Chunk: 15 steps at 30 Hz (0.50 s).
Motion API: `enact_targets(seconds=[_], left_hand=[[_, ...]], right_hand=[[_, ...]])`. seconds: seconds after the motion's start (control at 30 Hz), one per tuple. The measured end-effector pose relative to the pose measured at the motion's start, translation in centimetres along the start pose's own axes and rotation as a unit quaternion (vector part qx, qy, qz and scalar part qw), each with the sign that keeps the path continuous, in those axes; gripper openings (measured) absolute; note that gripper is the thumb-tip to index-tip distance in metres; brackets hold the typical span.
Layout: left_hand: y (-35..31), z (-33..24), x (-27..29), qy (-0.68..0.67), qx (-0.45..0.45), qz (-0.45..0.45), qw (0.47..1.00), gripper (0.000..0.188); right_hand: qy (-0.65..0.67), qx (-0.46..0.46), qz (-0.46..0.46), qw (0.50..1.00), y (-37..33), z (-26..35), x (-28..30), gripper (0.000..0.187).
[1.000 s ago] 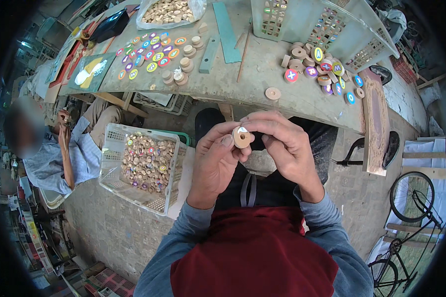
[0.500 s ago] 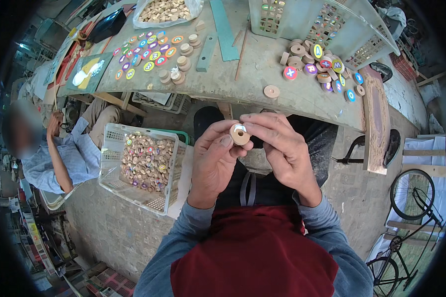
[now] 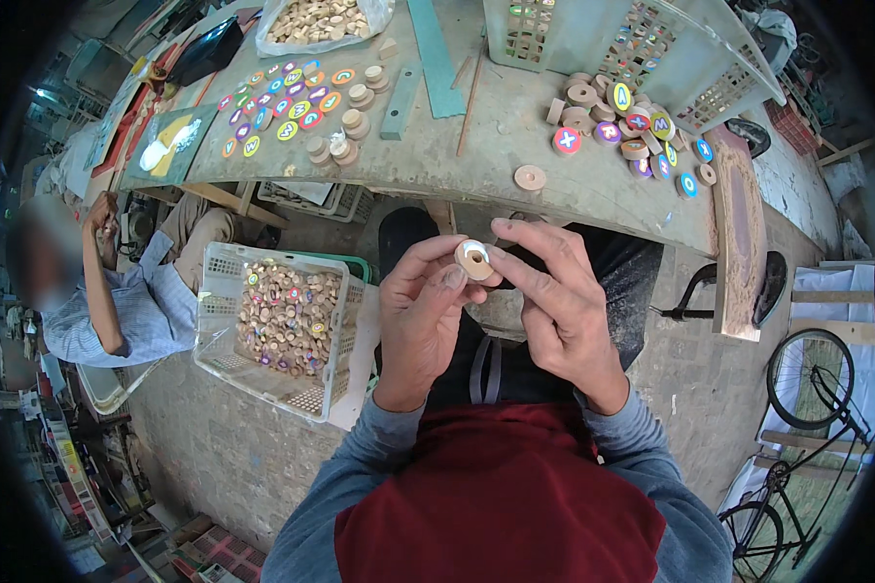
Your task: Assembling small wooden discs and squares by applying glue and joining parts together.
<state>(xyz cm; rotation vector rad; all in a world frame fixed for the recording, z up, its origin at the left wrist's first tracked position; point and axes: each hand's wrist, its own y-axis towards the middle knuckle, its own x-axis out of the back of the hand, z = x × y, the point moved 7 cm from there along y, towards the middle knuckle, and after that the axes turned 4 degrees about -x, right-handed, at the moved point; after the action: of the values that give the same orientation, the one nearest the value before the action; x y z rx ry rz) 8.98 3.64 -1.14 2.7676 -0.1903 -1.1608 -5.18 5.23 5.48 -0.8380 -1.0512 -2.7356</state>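
A small round wooden piece with a hole (image 3: 472,268) is pinched between the thumb and fingers of my left hand (image 3: 421,316), held over my lap. White paste, like glue, covers part of its upper face. My right hand (image 3: 566,311) is beside it with fingers apart; one fingertip is at the right edge of the piece, by the paste. On the bench just beyond lies a similar loose wooden ring (image 3: 530,178). Farther right is a heap of wooden rings, several with coloured letter discs (image 3: 567,140) on them.
Flat letter stickers (image 3: 288,130), stacked wooden pieces (image 3: 356,123) and a bag of wooden pieces (image 3: 326,24) lie on the bench (image 3: 437,155). A basket of finished-looking pieces (image 3: 345,364) stands at my left. A large crate (image 3: 593,44) is at the back right. Another person (image 3: 131,311) sits far left.
My right hand's fingers have spread and shifted slightly right, the upper finger lifting away from the wooden ring. The ring has tilted a little in my left hand.
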Motion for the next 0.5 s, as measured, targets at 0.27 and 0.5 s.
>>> enact_targets(seconds=[0.27, 0.5], left_hand=[[-0.2, -0.55, -0.06, 0.077, -0.056, -0.041, 0.995, 0.03], [-0.91, -0.72, -0.09, 0.175, -0.137, -0.031, 0.974, 0.028]], right_hand=[[-0.03, 0.009, -0.007, 0.999, -0.36, 0.23, -0.3, 0.059], [-0.038, 0.014, -0.012, 0.999, -0.37, 0.65, -0.24, 0.056]])
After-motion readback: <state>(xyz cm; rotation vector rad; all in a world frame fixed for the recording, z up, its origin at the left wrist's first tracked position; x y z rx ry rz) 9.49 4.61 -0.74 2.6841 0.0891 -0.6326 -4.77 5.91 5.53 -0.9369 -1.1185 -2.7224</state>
